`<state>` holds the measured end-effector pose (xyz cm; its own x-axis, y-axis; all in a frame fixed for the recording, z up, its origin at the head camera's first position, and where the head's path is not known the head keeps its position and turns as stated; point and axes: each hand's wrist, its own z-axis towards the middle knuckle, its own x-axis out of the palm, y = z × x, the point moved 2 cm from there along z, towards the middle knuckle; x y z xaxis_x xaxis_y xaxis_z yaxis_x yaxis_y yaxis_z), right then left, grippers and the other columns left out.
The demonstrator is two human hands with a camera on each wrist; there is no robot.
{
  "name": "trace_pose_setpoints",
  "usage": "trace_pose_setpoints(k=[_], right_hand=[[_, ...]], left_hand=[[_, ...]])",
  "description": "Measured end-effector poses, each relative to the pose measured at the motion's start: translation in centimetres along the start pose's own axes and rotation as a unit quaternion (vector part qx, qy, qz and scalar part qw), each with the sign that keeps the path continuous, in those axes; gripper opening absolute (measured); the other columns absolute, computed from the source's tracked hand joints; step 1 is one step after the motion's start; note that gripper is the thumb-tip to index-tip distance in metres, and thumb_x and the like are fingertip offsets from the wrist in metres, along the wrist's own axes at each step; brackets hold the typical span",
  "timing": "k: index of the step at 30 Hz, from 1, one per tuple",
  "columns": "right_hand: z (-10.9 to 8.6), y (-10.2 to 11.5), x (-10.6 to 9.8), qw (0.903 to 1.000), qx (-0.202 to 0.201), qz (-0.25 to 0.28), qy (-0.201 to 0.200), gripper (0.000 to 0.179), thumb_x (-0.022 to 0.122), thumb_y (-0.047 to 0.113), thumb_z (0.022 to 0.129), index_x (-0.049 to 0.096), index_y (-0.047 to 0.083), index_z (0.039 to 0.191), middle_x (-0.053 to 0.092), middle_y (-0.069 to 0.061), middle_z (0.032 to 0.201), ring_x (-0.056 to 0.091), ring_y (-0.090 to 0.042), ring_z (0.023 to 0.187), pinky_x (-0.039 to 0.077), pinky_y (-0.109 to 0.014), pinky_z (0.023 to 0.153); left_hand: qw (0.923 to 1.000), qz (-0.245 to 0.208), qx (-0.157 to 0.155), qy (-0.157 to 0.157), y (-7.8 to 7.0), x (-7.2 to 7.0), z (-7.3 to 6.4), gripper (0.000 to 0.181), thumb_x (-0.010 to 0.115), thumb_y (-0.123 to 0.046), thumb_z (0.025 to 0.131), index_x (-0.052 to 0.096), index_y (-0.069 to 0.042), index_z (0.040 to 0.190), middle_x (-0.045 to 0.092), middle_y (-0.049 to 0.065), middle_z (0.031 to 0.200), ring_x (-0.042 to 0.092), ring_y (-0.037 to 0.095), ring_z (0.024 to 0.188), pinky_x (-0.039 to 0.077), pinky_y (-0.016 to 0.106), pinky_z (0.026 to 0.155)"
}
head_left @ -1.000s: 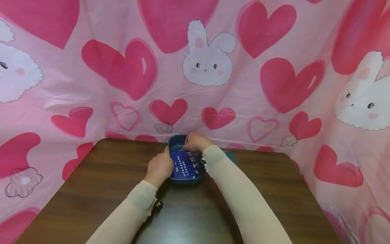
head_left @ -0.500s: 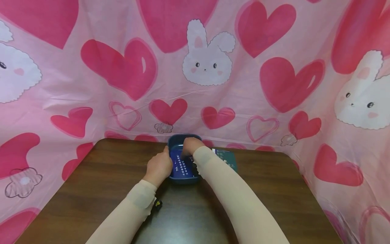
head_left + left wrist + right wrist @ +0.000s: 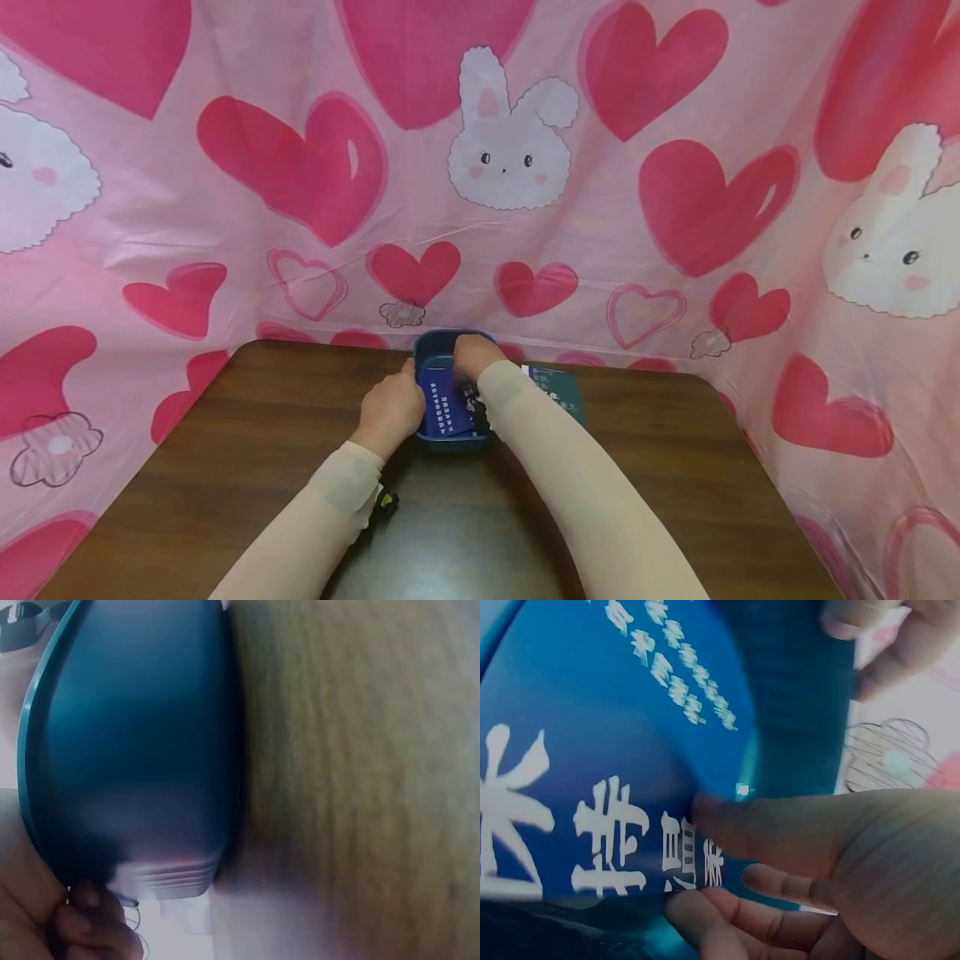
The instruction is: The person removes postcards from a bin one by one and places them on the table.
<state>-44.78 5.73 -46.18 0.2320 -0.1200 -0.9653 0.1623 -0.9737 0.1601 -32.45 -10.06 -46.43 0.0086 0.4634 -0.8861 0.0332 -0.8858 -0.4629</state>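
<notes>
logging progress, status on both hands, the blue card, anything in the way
Left hand grips blue bin by rim. Right hand pinches blue card inside it. Green card alongside, no obstruction seen.

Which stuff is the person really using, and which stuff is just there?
Being used:
blue bin, its rim held by the left hand
blue printed card, pinched by the right hand

Probably just there:
green printed card on the table, no hand on it
pink bunny cloth behind
</notes>
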Motion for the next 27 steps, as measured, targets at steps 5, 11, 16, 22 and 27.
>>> trace_pose_setpoints(k=[5,11,16,22,27], right_hand=[[1.6,-1.6,0.0,0.9968,-0.021,0.075,0.015,0.045,0.094,0.021,0.084,0.078,0.006,0.124,0.08,-0.005,0.107,0.072,-0.022,0.084,0.068,-0.037,0.076],[-3.8,-1.9,-3.8,0.9802,-0.048,0.192,0.016,0.059,0.094,0.016,0.085,0.075,0.006,0.14,0.081,-0.013,0.122,0.075,-0.027,0.091,0.069,-0.04,0.08],[-6.6,-3.7,-5.4,0.9587,-0.049,0.28,-0.002,0.057,0.089,0.01,0.092,0.073,0.013,0.146,0.073,-0.018,0.144,0.074,-0.026,0.096,0.066,-0.037,0.083],[-7.6,-6.7,-5.7,0.9166,-0.059,0.395,-0.009,0.063,0.084,0.004,0.093,0.066,0.01,0.153,0.063,-0.022,0.163,0.071,-0.02,0.089,0.066,-0.05,0.087],[-8.1,-8.8,-5.9,0.8992,-0.059,0.433,-0.026,0.068,0.084,0.007,0.095,0.062,0.009,0.158,0.08,-0.016,0.121,0.072,-0.017,0.084,0.067,-0.048,0.084]], left_hand=[[1.0,-0.001,-0.001,0.0,0.1,0.0,0.2,0.065,0.057,-0.026,0.114,0.043,-0.002,0.173,0.076,0.028,0.141,0.074,0.038,0.091,0.068,0.061,0.086],[0.9999,-0.004,-0.009,0.007,0.1,0.2,0.4,0.066,0.056,-0.028,0.114,0.042,-0.003,0.174,0.077,0.027,0.137,0.072,0.036,0.086,0.069,0.059,0.082],[0.9999,0.006,-0.004,-0.007,-0.1,0.3,0.3,0.064,0.054,-0.026,0.114,0.044,-0.003,0.173,0.076,0.028,0.14,0.076,0.042,0.097,0.068,0.063,0.088],[0.9996,0.016,0.0,-0.024,0.0,0.2,0.2,0.062,0.05,-0.025,0.113,0.046,-0.003,0.171,0.077,0.029,0.139,0.078,0.045,0.103,0.066,0.066,0.091],[0.9997,0.013,-0.002,-0.021,-0.1,0.3,0.2,0.063,0.05,-0.025,0.113,0.044,-0.003,0.172,0.076,0.028,0.141,0.078,0.046,0.107,0.066,0.067,0.094]])
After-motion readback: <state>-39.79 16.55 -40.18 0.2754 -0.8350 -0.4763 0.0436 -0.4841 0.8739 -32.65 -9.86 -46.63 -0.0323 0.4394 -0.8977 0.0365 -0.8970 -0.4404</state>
